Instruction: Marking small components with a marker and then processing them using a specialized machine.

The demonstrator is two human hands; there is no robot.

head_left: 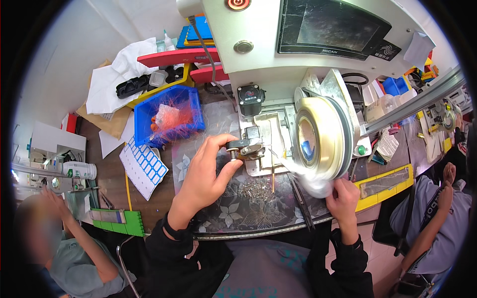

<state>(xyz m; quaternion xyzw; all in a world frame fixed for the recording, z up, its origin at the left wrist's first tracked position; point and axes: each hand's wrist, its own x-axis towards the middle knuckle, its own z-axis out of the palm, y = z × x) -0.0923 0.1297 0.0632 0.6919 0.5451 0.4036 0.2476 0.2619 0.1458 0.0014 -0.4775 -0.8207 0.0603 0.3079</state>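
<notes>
My left hand (pixel 201 179) pinches a spring-loaded knob (pixel 233 154) on the small black clamp (pixel 241 143) of a white bench machine (pixel 253 62). Thumb and forefinger close on it from the left. To the right, my right hand (pixel 344 201) is closed just below a large cream-coloured reel (pixel 318 131). A blurred, whitish translucent mass (pixel 317 185) touches its fingertips; what the fingers hold is hidden. Between my hands lies a pile of small metal pieces (pixel 254 189), with long black tweezers (pixel 301 201) beside it.
A blue bin (pixel 141 116) holds orange-red fibres. Near it lies a sheet of blue-edged labels (pixel 144 166). A yellow tray (pixel 385 187) is on the right, a green holder (pixel 118 222) on the left. A dark screen (pixel 333 30) tops the machine. Co-workers sit on both sides.
</notes>
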